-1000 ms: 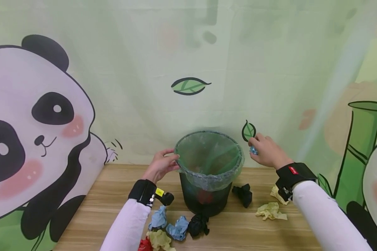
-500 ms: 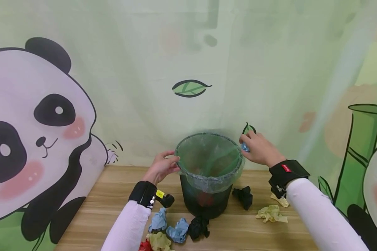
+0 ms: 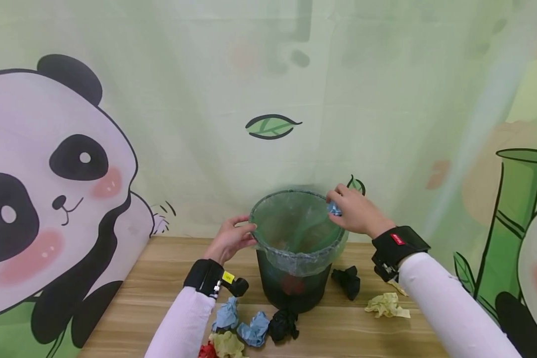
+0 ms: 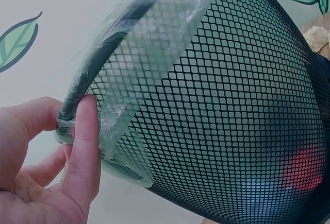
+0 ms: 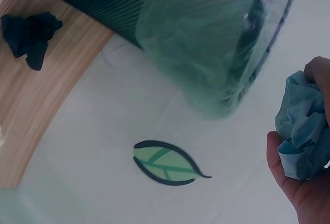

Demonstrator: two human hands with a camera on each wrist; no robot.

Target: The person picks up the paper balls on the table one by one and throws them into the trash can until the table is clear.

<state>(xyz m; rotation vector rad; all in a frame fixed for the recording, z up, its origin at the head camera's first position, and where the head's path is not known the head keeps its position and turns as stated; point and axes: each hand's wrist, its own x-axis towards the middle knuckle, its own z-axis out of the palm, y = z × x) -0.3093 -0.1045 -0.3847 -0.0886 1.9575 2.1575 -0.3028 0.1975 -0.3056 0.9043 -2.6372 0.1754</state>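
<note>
At the far side of the bench (image 3: 161,278), near a pale green backdrop (image 3: 197,149) printed with pandas and leaves, stands a dark mesh bin (image 3: 315,288), upright, with a translucent green liner (image 3: 291,264) folded over its rim. The left hand (image 3: 231,239) pinches that rim on the left side, its fingers on both faces of the edge and touching the liner. The right hand (image 3: 359,211) is curled round a crumpled blue paper (image 3: 334,209), which it holds above the right part of the bin's mouth; the right wrist view shows a gap between this paper and the rim.

Through the mesh, low down, a red patch (image 4: 304,168) and a pale blue patch (image 4: 259,189) show, both too blurred to make out.

A black wad (image 3: 347,282) lies just right of the bin. Farther right lies a yellow wad (image 3: 386,305), and behind it another yellow piece (image 3: 398,287), mostly hidden by the right wrist strap (image 3: 400,248).

In front of the bin and to its left sit two blue wads (image 3: 253,329), a second black wad (image 3: 283,324), a front yellow wad (image 3: 227,344) and a red wad (image 3: 207,350), cut off by the lower edge of the head view.
</note>
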